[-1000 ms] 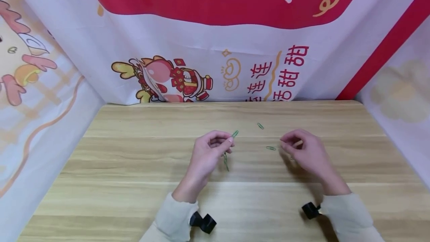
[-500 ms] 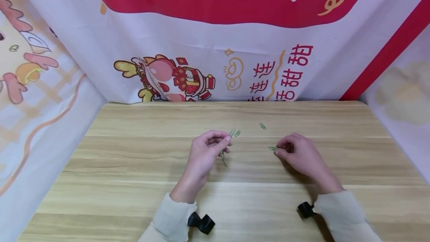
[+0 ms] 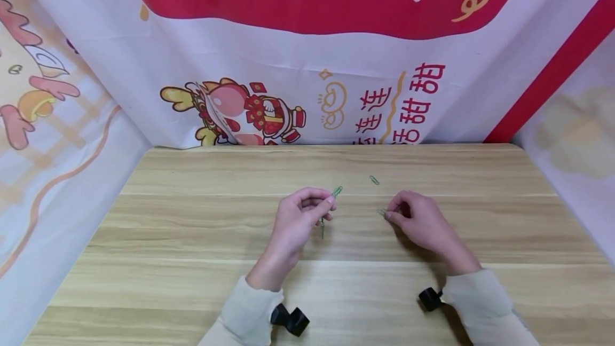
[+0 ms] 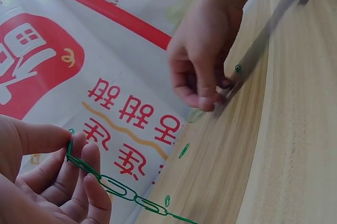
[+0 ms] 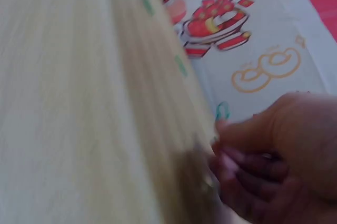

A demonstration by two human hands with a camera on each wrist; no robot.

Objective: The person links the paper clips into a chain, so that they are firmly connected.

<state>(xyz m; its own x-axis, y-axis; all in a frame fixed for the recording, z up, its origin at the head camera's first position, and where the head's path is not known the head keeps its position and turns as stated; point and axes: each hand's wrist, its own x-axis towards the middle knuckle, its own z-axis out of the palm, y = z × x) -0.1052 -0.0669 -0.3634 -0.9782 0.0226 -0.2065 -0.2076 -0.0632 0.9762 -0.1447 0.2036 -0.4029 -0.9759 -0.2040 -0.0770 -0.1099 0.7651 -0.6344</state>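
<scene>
Over the pale wooden bench (image 3: 216, 228), the person's left hand (image 3: 299, 220) has thumb and forefinger pinching a chain of green paper clips (image 4: 134, 198). The chain drops from those fingertips between six and seven o'clock, its clips linked end to end; I can't tell whether the lowest one meets the wood.

Out at three o'clock from it, the right hand (image 3: 418, 220) has its thumb and fingertips pressed together on a single green paper clip (image 3: 381, 212), which pokes out toward nine o'clock, with the two hands well apart.

Between them, a loose paper clip (image 3: 374, 180) lies on the bench at two o'clock from the left hand and ten o'clock from the right. Another small clip (image 4: 167, 201) rests just beyond the left fingertips; from above it lines up with the pinched end of the chain. One more green clip (image 4: 238, 69) shows on the wood close by the right hand.

Both wrists come out of pale sleeves (image 3: 478, 300), each with a black camera (image 3: 429, 299) strapped on. A white printed cloth (image 3: 298, 63) hangs at twelve o'clock, with a cartoon dragon (image 3: 237, 111) at eleven and red lettering (image 3: 415, 111) at one.
</scene>
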